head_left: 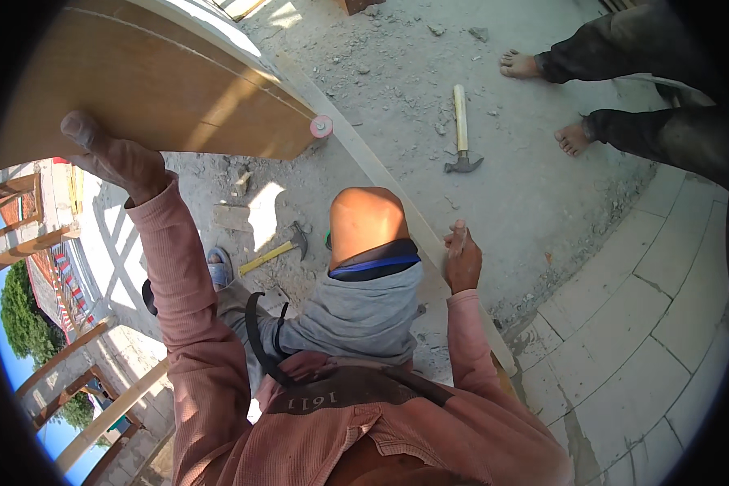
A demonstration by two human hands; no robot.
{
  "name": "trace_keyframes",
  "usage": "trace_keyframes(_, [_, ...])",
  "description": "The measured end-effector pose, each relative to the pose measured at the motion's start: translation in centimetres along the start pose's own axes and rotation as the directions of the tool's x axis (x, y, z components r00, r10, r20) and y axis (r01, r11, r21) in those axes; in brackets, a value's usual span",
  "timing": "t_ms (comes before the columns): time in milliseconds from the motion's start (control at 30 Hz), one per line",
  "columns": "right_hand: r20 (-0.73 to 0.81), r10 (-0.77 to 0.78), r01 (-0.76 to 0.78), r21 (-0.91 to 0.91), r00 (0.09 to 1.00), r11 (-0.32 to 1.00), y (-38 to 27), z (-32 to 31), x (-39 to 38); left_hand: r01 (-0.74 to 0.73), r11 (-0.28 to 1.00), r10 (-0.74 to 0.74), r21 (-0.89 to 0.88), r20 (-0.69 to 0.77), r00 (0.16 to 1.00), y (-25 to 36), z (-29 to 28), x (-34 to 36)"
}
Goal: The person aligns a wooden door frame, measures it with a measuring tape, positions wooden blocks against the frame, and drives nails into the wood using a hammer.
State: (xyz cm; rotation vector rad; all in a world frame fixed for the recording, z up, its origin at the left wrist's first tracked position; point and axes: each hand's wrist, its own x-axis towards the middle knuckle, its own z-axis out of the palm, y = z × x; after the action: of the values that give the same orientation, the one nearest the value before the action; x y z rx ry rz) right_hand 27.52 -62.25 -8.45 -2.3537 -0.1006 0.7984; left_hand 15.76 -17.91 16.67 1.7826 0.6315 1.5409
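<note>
Has the left hand (121, 162) at the lower edge of a large brown panel (146, 89) at upper left, with the thumb (77, 127) over its face; cannot tell whether clamped on it. Holds the right hand (462, 259) by a long pale strip (373, 164) with partly curled fingers (459, 235); cannot tell whether gripping anything. Bends a bare knee (370, 219) between the hands, near a yellow-handled hammer (275, 249). Faces a pale-handled hammer (462, 121) on dusty ground (397, 81) beyond the strip, near a co-worker's bare feet (522, 65).
</note>
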Motion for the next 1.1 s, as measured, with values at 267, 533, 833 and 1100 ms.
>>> trace_keyframes(267, [0.005, 0.271, -0.245, -0.412, 0.963, 0.878, 11.1, -2.5, 13.7, -0.261, 0.957, 0.271, 0.124, -0.076, 0.960, -0.4, 0.8, 0.9])
trace_keyframes(533, [-0.054, 0.486, -0.417, -0.599, 0.873, 0.683, 15.3, -1.4, 18.6, -0.051, 0.999, 0.051, -0.012, -0.055, 0.997, 6.0, 0.8, 1.6])
trace_keyframes(833, [0.018, 0.426, -0.299, -0.685, 0.905, 0.664, 5.8, 0.2, 20.7, 0.057, 0.997, -0.061, -0.060, -0.055, 0.997, 4.1, 1.7, -2.0])
trace_keyframes(1100, [0.036, 0.450, -0.323, -0.646, 0.892, 0.692, 5.4, 0.6, 20.4, -0.002, 0.999, -0.003, -0.051, -0.102, 0.995, 4.4, 2.5, -1.4])
